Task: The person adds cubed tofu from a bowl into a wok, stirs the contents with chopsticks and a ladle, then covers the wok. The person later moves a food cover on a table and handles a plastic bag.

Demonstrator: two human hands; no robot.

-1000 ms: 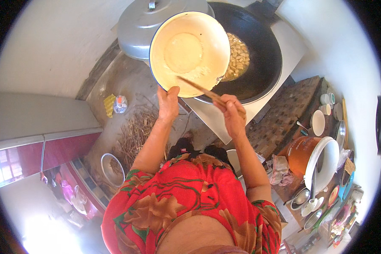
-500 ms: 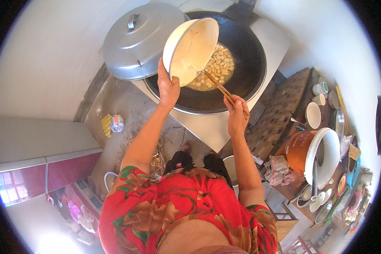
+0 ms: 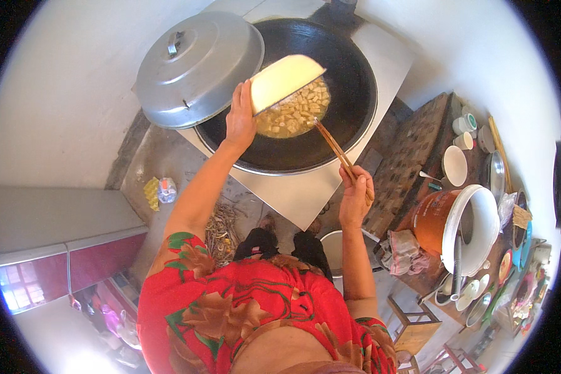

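Over the wide black wok (image 3: 349, 93), the cream bowl (image 3: 287, 80) has tipped further since the earlier frame, mouth downward, so it seems to be emptying; the left hand (image 3: 240, 121) grips its side, while the right hand (image 3: 356, 196) pinches chopsticks (image 3: 333, 142), now clear of it, tips near the pale chunks (image 3: 299, 112).

Left hand (image 3: 239, 121) grips far forward; right hand (image 3: 356, 196) (nearer) pinches.

Kitchen: large wok (image 3: 350, 93) of simmered-looking food (image 3: 305, 107) on pale stovetop (image 3: 305, 202), top centre; metal lid (image 3: 206, 68), upper left; bowls (image 3: 455, 165), bucket (image 3: 431, 225), right; twigs (image 3: 220, 235) on floor (image 3: 168, 156), left of centre.
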